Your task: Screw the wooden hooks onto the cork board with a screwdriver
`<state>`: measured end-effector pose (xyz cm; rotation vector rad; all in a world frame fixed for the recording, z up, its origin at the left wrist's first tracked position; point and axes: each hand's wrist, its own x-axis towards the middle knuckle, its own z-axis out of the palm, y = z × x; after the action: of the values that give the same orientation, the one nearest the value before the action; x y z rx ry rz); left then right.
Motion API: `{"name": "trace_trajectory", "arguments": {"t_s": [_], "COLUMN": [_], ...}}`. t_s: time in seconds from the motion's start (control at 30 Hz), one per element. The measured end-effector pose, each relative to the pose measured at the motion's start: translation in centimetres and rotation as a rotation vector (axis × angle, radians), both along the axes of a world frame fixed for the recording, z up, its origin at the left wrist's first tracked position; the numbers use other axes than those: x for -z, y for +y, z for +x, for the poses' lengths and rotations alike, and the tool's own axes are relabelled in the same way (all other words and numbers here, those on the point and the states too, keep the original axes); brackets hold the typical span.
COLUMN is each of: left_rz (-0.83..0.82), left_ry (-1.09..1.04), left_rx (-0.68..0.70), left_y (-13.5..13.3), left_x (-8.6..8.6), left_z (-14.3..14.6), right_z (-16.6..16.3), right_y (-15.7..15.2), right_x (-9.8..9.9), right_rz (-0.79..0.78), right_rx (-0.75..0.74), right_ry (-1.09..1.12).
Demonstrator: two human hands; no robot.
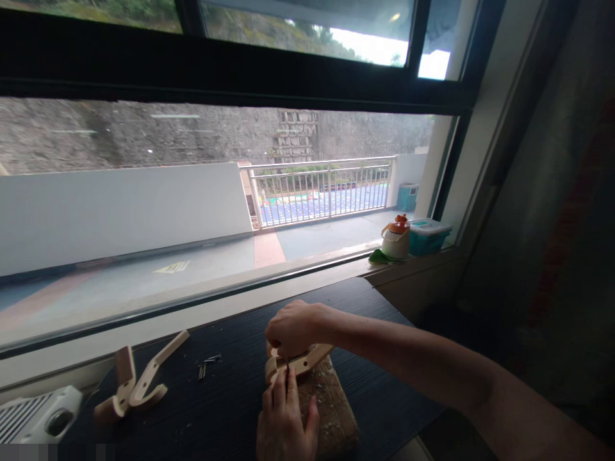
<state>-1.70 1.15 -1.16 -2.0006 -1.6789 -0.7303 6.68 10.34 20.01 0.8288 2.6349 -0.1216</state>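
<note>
My right hand (293, 328) is closed in a fist over a pale wooden hook-shaped piece (303, 365) with holes in it. A short thin dark shaft (287, 362) shows beneath the fist; whatever the fingers grip is hidden. From below, my left hand (284, 416) lies with fingers stretched out and thumb apart, fingertips touching the near edge of the wooden piece beside the shaft. Under the piece is a worn brown wooden block (334, 410), lightly speckled with debris.
Several screws or nails (207, 366) lie on the dark table (230, 422). Further left are curved wooden pieces (144, 384) and a white slotted device (41, 413). A white bottle with an orange top (396, 242) and a teal box (427, 240) stand on the windowsill.
</note>
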Motion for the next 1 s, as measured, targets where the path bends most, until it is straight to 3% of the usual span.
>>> {"name": "trace_trajectory", "arguments": {"t_s": [0.23, 1.0], "left_rz": [0.014, -0.017], "left_ry": [0.037, 0.009], "left_rx": [0.000, 0.014], "left_y": [-0.1, -0.1], "left_x": [0.0, -0.3], "left_z": [0.0, 0.0], "right_z": [0.1, 0.1], "right_y": [-0.6, -0.1], "right_x": [-1.3, -0.5], "right_rz": [0.006, 0.001], "right_rx": [-0.038, -0.062], "right_ry": [0.004, -0.007]}}
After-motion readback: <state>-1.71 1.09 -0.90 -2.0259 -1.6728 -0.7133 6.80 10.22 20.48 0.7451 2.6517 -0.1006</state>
